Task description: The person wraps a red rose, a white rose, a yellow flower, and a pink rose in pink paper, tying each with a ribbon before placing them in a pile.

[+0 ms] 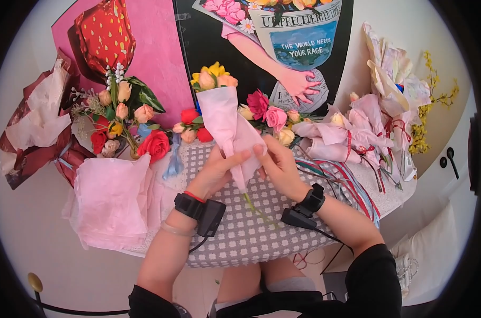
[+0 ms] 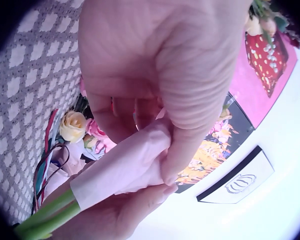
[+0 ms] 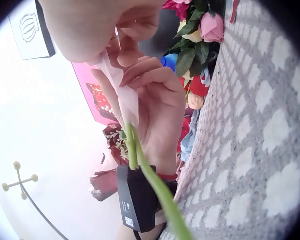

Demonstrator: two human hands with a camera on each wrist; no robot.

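A small bouquet of peach and yellow flowers [image 1: 216,78] stands upright in front of me, wrapped in pale pink paper [image 1: 222,114]. My left hand [image 1: 215,170] grips the gathered lower part of the wrap, thumb across its front. On the other side, my right hand [image 1: 281,165] pinches the paper's right edge between thumb and fingers. Green stems [image 3: 157,185] poke out below the narrow paper end and slant down over the table. In the left wrist view the paper [image 2: 125,165] forms a tight cone between both hands.
A stack of pink paper sheets [image 1: 110,201] lies on the left of the checked cloth [image 1: 235,249]. Loose flowers, including a red rose [image 1: 154,146], line the back. Ribbons [image 1: 346,183] and several wrapped bouquets [image 1: 352,132] lie right. A dark red wrapped bundle [image 1: 44,122] stands far left.
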